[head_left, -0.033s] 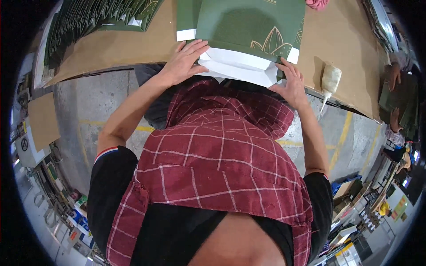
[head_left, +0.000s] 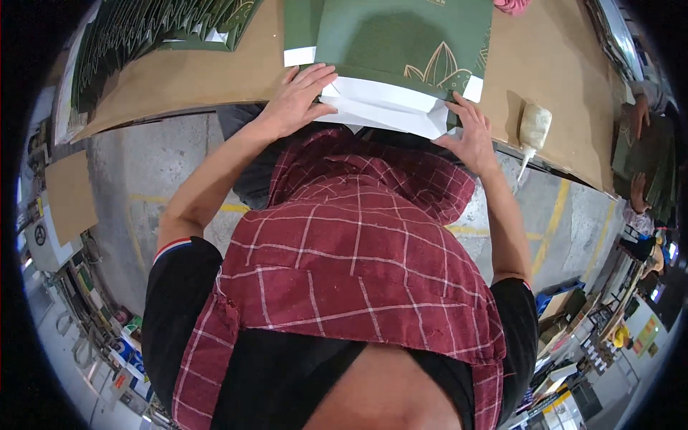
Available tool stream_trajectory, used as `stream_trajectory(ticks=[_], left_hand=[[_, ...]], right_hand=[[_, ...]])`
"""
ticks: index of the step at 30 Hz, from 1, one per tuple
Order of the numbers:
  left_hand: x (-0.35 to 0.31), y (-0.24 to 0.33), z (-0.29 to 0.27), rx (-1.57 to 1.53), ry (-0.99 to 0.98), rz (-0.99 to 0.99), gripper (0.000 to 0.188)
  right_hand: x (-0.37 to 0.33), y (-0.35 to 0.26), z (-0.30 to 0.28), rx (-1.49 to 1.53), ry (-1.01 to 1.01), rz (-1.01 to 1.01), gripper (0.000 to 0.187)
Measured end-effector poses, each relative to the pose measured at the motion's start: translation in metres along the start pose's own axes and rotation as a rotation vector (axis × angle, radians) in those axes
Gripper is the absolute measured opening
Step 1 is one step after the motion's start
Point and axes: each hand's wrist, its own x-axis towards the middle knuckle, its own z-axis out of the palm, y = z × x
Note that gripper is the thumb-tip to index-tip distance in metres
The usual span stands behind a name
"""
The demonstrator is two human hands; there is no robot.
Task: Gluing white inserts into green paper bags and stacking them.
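A green paper bag (head_left: 387, 46) with gold leaf outlines lies flat at the table's near edge. Its end facing me is folded open, baring white inner flaps (head_left: 383, 107). At the left corner of that end, my left hand (head_left: 297, 99) has its fingers over the green paper and its thumb against the white flap, gripping the edge. The opposite corner is held by my right hand (head_left: 469, 136), thumb at the flap's tip and fingers along the side. Parts of the fingertips are hidden by the paper.
The table (head_left: 555, 64) has a brown cardboard top. A glue bottle (head_left: 535, 127) lies near its right edge, nozzle overhanging. Many folded green bags (head_left: 147, 39) stand at the far left. A pink cloth (head_left: 512, 6) sits at the back. Another person's hands (head_left: 639, 118) handle green bags at right.
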Motion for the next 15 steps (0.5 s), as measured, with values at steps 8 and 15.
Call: stream_trajectory(ticks=[8,15], left_hand=[[0.017,0.004,0.014,-0.041,0.267,-0.043,0.029],[0.052,0.031,0.023,0.335,0.166,-0.088,0.035]], right_hand=[[0.005,0.004,-0.002,0.048,0.049,0.028,0.055],[0.031,-0.015,0.011,-0.237,0.391,0.061,0.027]])
